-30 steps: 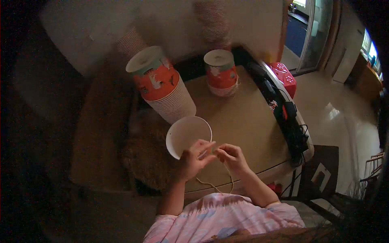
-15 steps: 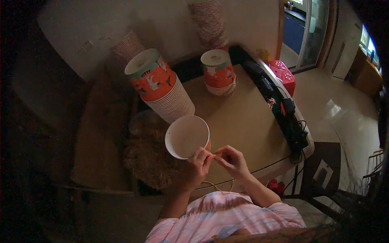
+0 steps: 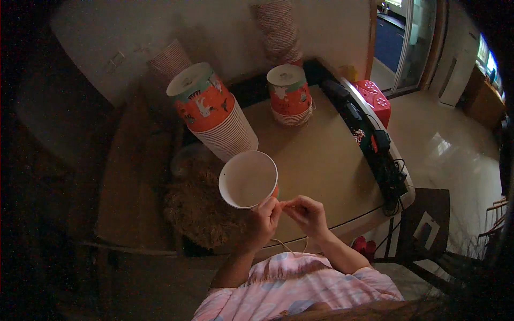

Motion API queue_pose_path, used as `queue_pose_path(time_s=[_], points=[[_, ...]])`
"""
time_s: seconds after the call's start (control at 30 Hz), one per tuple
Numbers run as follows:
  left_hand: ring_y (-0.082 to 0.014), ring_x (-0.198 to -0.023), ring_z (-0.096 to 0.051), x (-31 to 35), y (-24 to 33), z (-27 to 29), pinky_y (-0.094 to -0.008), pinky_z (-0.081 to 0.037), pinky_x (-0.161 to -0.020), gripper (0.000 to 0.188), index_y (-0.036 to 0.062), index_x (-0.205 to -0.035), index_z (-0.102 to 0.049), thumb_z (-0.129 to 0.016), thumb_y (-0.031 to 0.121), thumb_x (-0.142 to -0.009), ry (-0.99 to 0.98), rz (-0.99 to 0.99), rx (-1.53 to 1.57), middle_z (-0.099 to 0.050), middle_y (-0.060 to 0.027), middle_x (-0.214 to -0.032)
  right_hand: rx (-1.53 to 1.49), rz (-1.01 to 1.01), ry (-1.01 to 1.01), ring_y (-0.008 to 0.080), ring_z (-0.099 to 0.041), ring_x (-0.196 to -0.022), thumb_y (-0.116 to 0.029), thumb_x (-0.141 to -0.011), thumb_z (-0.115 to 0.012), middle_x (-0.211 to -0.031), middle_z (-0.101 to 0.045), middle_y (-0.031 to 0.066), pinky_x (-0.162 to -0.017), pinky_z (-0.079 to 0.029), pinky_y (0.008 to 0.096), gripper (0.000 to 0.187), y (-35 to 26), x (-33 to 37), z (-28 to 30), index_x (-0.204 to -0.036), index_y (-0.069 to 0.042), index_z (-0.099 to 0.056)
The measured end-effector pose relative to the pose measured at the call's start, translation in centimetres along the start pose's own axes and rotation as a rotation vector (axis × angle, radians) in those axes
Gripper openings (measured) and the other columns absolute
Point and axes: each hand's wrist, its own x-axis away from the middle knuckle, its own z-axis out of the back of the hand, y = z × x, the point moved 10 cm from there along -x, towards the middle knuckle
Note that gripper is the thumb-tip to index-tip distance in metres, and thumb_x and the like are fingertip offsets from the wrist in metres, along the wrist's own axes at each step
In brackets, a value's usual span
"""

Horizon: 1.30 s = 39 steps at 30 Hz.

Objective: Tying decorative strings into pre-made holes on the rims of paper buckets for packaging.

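Observation:
A white-lined paper bucket (image 3: pixel 248 179) with an orange outside is tilted, its mouth facing me. My left hand (image 3: pixel 263 219) is closed against the bucket's near rim, thumb and fingertips pinched together. My right hand (image 3: pixel 306 213) is pinched too, its fingertips almost meeting the left ones just right of the rim. A thin pale cord (image 3: pixel 284 245) hangs in a loop below my hands and leads up towards them. The pinched bit between the fingertips is mostly hidden.
Behind the bucket lean a tall stack of nested paper buckets (image 3: pixel 214 115) and a shorter stack (image 3: pixel 289 96) with cord at its side. Left lies a shaggy bundle of tan strands (image 3: pixel 201 208). Black cables and boxes (image 3: pixel 369 144) line the table's right edge; a red stool (image 3: pixel 373 99) stands beyond.
My fingers have shifted slightly while staying pinched by the rim. The bucket has barely moved, and the stacks stay where they were.

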Motion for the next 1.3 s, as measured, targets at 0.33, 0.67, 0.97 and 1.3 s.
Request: queue_pose_path(time_s=[0.33, 0.67, 0.97, 1.3], points=[[-0.0364, -0.069, -0.052, -0.7, -1.3, -0.8, -0.0403, -0.041, -0.062, 0.016, -0.0003, -0.077, -0.046, -0.048, 0.010, -0.089, -0.021, 0.054, 0.066, -0.052, -0.0193, -0.072, 0.035, -0.019, 0.037, 0.0029, -0.046, -0.063, -0.002, -0.080, -0.063, -0.070, -0.054, -0.0031, -0.054, -0.039, 0.0181, 0.006, -0.6, -0.7, 0.1, -0.081, -0.002, -0.057], [-0.0108, -0.061, -0.049, -1.8, -5.0, -2.2, -0.0258, -0.040, -0.055, 0.011, 0.0012, -0.080, -0.051, -0.056, 0.009, -0.086, -0.103, 0.239, 0.377, -0.053, -0.0052, -0.069, 0.021, -0.005, 0.019, 0.0014, -0.037, -0.057, 0.000, -0.078, -0.065, -0.067, -0.048, -0.0058, -0.049, -0.029, 0.0168, 0.007, 0.7, -2.5, 0.6, -0.082, -0.002, -0.061], [-0.0099, -0.063, -0.052, -3.1, -5.4, -2.0, -0.0233, -0.042, -0.057, 0.006, 0.0010, -0.081, -0.054, -0.061, 0.002, -0.081, -0.078, 0.233, 0.393, -0.054, -0.0051, -0.071, 0.076, 0.043, 0.028, 0.0030, -0.043, -0.059, 0.002, -0.076, -0.066, -0.072, -0.055, -0.0005, -0.051, -0.034, 0.0168, 0.009, 0.6, -3.6, 1.0, -0.085, -0.001, -0.064], [-0.0179, -0.065, -0.057, -4.0, -4.0, -0.9, -0.0272, -0.045, -0.055, 0.009, 0.0014, -0.082, -0.055, -0.061, -0.003, -0.077, -0.015, 0.054, 0.140, -0.056, -0.0082, -0.078, 0.006, -0.093, 0.051, -0.0004, -0.039, -0.057, 0.001, -0.078, -0.064, -0.064, -0.050, -0.0055, -0.048, -0.030, 0.0158, 0.007, 3.5, -4.0, 0.9, -0.083, -0.001, -0.061]])
